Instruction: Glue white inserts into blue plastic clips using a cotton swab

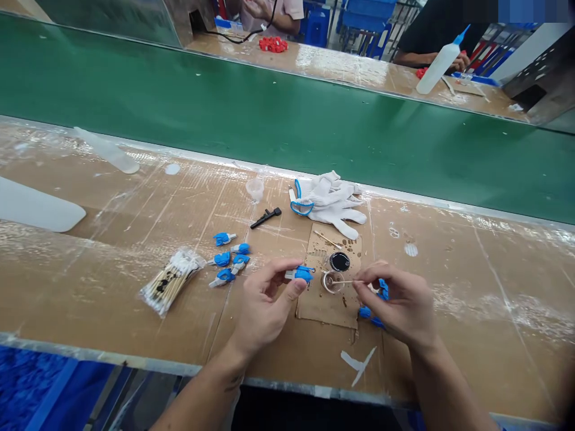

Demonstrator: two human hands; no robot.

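Between thumb and fingers, my left hand (265, 305) grips a small blue-and-grey plastic part (300, 273). My right hand (398, 299) pinches a cotton swab (345, 282), its tip inside a small clear cup (333, 282). Just behind that cup stands another cup of dark liquid (340, 261). Both rest on a stained cardboard piece (326, 311), where a second swab (327, 239) also lies. Several similar blue parts (222, 259) are grouped left of my left hand. More blue parts (372, 316) lie partly hidden beneath my right hand.
A bag of cotton swabs (172, 281) lies to the left. White gloves (330, 200), a black plastic piece (266, 218) and a clear cup (255, 190) sit farther back. Beyond runs a green conveyor belt (224, 108). Across it are two people, red parts (273, 44) and a squeeze bottle (438, 69).
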